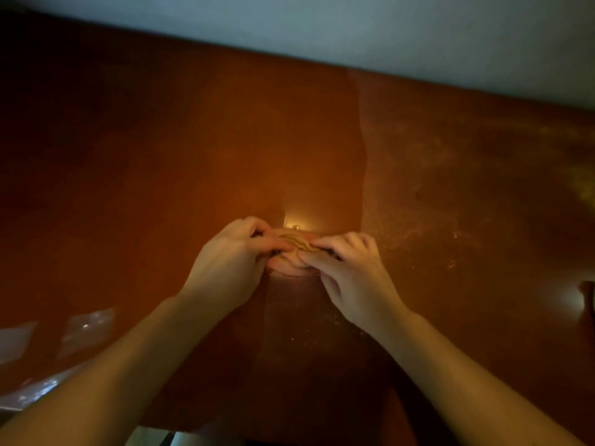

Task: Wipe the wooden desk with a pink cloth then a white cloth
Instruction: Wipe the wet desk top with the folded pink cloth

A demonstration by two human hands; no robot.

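both hands meet over the middle of the wooden surface (pixel 154 162), forearms reaching in from the lower corners. the left hand (pixel 236 252) and the right hand (pixel 352 267) each have fingers curled tight around a small bunched cloth (pixel 294 246), gripping it from either side so it gathers into ridged folds between them. the cloth sits low against the surface; in the dim warm light it reads pinkish-tan, and its true colour is hard to tell. just beyond it lies a small bright glint (pixel 294 225). the left part of the surface looks smooth and dark orange, while the right part (pixel 457 175) is duller and streaky, with a wavy edge between them. a pale wall (pixel 418 33) runs along the far edge. pale reflections (pixel 87 326) show at lower left.
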